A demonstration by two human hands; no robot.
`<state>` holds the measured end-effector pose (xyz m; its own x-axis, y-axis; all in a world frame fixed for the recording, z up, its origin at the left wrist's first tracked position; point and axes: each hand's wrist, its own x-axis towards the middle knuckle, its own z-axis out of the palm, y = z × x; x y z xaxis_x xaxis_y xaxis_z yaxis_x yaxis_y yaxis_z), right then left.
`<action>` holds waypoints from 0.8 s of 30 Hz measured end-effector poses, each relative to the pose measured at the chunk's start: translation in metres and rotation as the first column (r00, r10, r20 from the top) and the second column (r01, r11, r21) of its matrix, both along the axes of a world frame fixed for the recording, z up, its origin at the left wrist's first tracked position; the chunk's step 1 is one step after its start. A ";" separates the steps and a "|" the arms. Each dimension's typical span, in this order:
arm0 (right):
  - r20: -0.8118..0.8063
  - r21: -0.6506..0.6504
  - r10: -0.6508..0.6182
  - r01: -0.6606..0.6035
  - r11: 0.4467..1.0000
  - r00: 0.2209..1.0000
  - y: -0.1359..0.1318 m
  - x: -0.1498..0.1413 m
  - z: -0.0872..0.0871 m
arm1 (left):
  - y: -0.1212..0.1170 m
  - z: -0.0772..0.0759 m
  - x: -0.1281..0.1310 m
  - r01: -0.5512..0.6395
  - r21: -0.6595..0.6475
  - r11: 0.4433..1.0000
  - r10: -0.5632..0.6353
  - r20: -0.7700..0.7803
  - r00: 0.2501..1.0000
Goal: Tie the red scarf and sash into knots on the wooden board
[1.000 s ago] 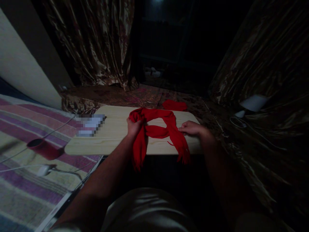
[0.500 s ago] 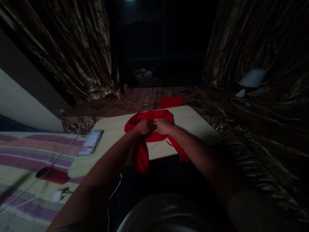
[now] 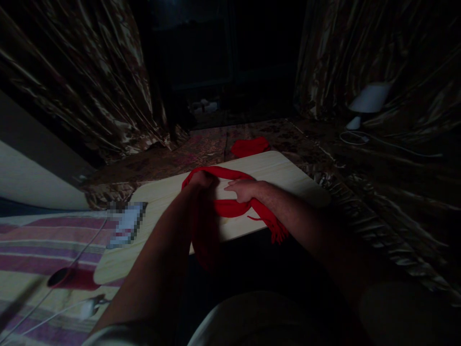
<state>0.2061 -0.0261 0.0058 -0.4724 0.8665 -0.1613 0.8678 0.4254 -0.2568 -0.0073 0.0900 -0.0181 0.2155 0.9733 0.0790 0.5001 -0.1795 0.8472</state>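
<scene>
Head view: hands point(image 3: 246, 190) (apart, grip unclear) at a red scarf point(image 3: 230, 208), pale tabletop point(image 3: 284, 178) beneath, dim curtains point(image 3: 104, 91) beyond.

Clock centred on scarf point(image 3: 230, 209), which lies looped on board point(image 3: 288, 175); its ends hang over near edge, one approx 7 o'c, other approx 5. L hand point(image 3: 201, 180) at loop's 10, touching; R hand point(image 3: 245, 189) at its 3, fingertips over the opening. Pixelated flat item point(image 3: 127, 225) btwn 8 & 9, on board's L end. Bed point(image 3: 25, 269) fills 8–9 beyond board; on it, cup point(image 3: 79, 278) on its side at 8, nr board's corner, w/ plug point(image 3: 88, 309) just beside, toward 7. 2nd cloth point(image 3: 250, 145) at 12, just behind far edge, on floral covering point(image 3: 201, 144). Lamp point(image 3: 370, 98) at 2, well apart; cable runs toward 3. Curtains at 10–11 point(image 3: 82, 77) & 1 point(image 3: 334, 57), window point(image 3: 198, 53) btwn, at 12.
</scene>
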 end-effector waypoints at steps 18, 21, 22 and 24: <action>-0.076 0.395 -0.009 0.038 0.918 0.997 0.056 -0.027 0.006 | -0.028 0.033 -0.021 0.259 0.281 0.924 0.077 -0.800 0.595; -0.017 0.466 -0.072 0.071 0.882 0.997 0.061 -0.030 0.002 | -0.040 0.027 -0.027 0.203 0.377 0.904 0.197 -0.788 0.583; -0.011 0.486 -0.098 0.091 0.869 0.995 0.064 -0.030 -0.001 | -0.041 0.025 -0.028 0.156 0.394 0.906 0.237 -0.776 0.584; 0.005 0.470 -0.156 0.135 0.872 0.988 0.072 -0.030 -0.006 | -0.040 0.023 -0.031 0.098 0.358 0.929 0.243 -0.786 0.569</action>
<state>0.1766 0.0460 -0.0006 -0.3369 0.9042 0.2624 0.9347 0.3548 -0.0224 -0.0386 0.0499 0.0044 0.2822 0.9340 0.2192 0.9588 -0.2826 -0.0299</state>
